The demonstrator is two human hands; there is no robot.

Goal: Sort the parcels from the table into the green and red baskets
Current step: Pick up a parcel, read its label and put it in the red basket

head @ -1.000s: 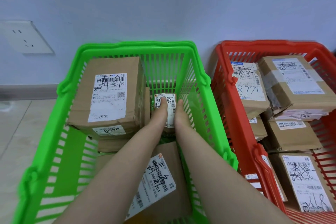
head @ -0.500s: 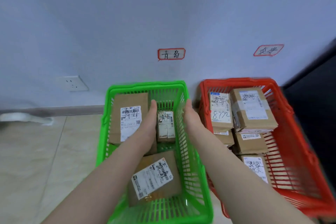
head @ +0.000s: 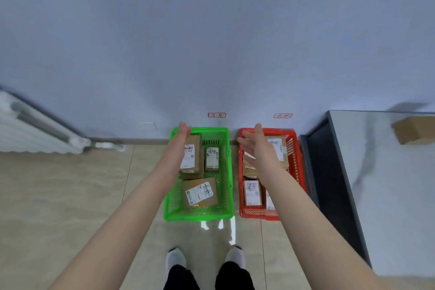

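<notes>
We held our left hand [head: 184, 128] and right hand [head: 253, 142], fingers spread and empty, above the green basket [head: 200, 215] and red basket [head: 297, 172] of parcels on the tiled floor [head: 58, 195], one cardboard parcel [head: 414, 129] remaining on the tabletop [head: 388, 183].

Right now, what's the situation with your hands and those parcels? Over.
Left hand open, empty, over green basket. Right hand open, empty, over red basket. One brown parcel waits on table. Nothing blocking.
</notes>
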